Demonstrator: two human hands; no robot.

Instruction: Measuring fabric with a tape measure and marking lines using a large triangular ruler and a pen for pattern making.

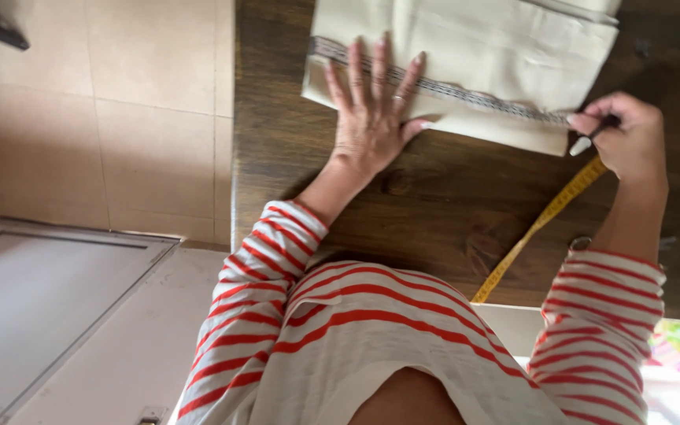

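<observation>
Head view, looking down over a red-and-white striped top onto a dark wooden table. Folded beige fabric lying flat at the far edge of the table, a dark patterned trim band running along it. Left hand spread wide, palm down, pressed flat on the fabric across the trim — ring on one finger. Right hand curled, pinching a dark pen-like marker with a pale tip, tip just beside the fabric's near corner. Yellow measuring tape trailing diagonally from under the right hand toward the table's near edge. Pale tiled floor to the left.
</observation>
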